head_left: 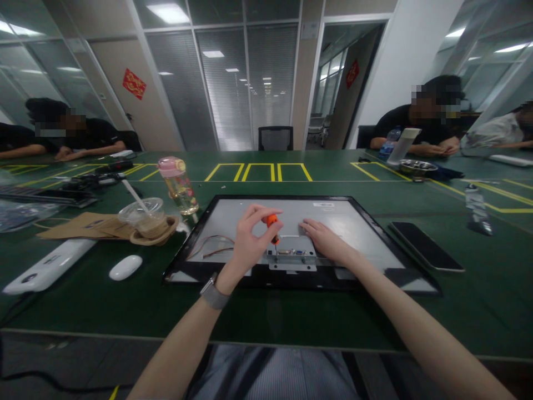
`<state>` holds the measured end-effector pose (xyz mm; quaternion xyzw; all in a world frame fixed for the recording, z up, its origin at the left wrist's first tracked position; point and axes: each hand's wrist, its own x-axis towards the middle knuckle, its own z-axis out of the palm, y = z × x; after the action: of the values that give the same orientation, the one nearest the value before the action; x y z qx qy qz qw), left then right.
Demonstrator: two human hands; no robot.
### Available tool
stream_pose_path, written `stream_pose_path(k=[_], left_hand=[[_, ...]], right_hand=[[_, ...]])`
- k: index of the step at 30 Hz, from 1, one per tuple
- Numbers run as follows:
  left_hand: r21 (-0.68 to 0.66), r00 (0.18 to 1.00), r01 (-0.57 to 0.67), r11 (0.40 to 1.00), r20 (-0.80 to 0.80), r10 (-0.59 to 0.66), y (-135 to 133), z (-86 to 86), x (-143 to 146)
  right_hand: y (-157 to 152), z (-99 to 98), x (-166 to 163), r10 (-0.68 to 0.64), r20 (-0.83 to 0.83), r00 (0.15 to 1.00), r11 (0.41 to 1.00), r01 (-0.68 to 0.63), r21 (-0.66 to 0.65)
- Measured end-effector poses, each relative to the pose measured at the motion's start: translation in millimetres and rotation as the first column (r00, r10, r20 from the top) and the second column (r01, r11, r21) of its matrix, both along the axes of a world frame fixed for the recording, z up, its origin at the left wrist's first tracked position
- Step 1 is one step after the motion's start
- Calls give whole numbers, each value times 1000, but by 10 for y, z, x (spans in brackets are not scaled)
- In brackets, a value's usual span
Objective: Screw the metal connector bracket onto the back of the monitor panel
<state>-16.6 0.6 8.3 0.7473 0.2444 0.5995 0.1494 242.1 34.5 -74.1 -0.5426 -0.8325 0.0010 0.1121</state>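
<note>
A flat monitor panel (358, 222) lies back side up on the green table, black frame around a grey metal back. My left hand (250, 236) pinches an orange-handled screwdriver (272, 228) held upright, its tip on the small metal connector bracket (291, 258) at the panel's near edge. My right hand (325, 239) rests flat on the metal plate just right of the screwdriver, fingers stretched out. Thin red-brown wires (210, 247) curl on the panel's left part.
A white mouse (125, 266), a white bar-shaped device (48, 266), a plastic cup with straw (144, 216) and a pink-lidded bottle (179, 186) sit to the left. A black phone (425, 245) lies to the right. Other people sit at the far left and far right.
</note>
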Motion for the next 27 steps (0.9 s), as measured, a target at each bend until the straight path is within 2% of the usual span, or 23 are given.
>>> stream_pose_path(k=[6, 12, 18, 23, 27], left_hand=[[-57, 994, 97, 994, -36, -99, -10, -2, -18], [-9, 999, -37, 999, -21, 36, -6, -11, 14], [-32, 996, 7, 999, -93, -10, -21, -23, 23], [55, 998, -40, 998, -55, 43, -11, -27, 23], [69, 998, -67, 995, -1, 67, 2, -21, 14]], right_hand=[[5, 4, -9, 0, 15, 1000, 1000, 0, 8], [1, 13, 1, -5, 18, 1000, 1000, 5, -2], [-1, -11, 11, -5, 19, 1000, 1000, 5, 13], [1, -13, 6, 1, 17, 1000, 1000, -1, 14], [3, -7, 2, 14, 23, 1000, 1000, -14, 19]])
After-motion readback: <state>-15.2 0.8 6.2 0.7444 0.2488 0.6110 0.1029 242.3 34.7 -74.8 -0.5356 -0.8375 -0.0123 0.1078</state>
